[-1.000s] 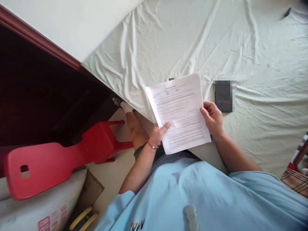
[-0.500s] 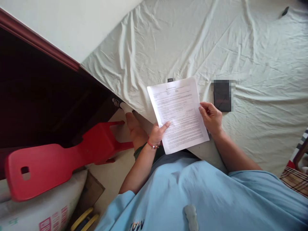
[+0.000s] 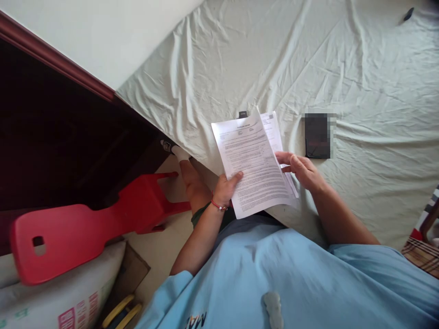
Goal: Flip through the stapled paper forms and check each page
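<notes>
A small stack of printed sheets [image 3: 252, 167] is held above the bed, tilted slightly. My left hand [image 3: 225, 188] grips it by the left edge, thumb pressed flat on the top sheet and fingers hidden beneath. The top sheet's right side bows up and away from the sheet below [image 3: 272, 130], whose upper right corner shows a small square code. At that raised edge is my right hand [image 3: 303, 171], fingers stretched out with their tips touching or just under the top sheet, the thumb apart from the paper.
Beyond the papers spreads a wrinkled pale bed sheet [image 3: 219, 64]. A dark, partly blurred device [image 3: 317, 137] lies right of my right hand, and a small black object [image 3: 243, 114] above the papers. A red plastic chair [image 3: 68, 237] stands at left beside a printed white sack [image 3: 78, 288].
The top sheet's right side has lifted and shifted left, exposing the sheet below. My right hand's fingers have straightened and reached left at that edge. My left hand keeps its grip.
</notes>
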Demonstrator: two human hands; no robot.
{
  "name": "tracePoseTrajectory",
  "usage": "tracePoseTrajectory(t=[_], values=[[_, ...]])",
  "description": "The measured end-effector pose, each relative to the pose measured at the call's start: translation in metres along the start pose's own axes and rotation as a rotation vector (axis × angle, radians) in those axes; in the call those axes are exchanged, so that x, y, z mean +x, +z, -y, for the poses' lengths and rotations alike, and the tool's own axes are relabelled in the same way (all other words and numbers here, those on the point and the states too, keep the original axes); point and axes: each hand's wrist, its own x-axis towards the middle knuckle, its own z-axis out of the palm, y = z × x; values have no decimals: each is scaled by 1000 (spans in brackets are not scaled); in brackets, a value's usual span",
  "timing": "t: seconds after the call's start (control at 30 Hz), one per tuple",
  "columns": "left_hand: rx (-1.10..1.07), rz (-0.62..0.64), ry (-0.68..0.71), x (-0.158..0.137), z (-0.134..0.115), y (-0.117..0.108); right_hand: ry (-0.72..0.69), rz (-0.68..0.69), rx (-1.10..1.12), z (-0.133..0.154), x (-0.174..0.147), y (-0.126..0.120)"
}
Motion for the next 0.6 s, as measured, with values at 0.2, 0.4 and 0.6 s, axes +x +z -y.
tracePoseTrajectory(t=[0.2,0.4,0.6], values=[[102,-39,80,3,4,-2,12,125,-246,17,-3,7],[126,-33,85,3,1,0,88,-159,-733,6,5,11],[76,-75,49,0,-6,6,56,-173,-573,10,1,6]])
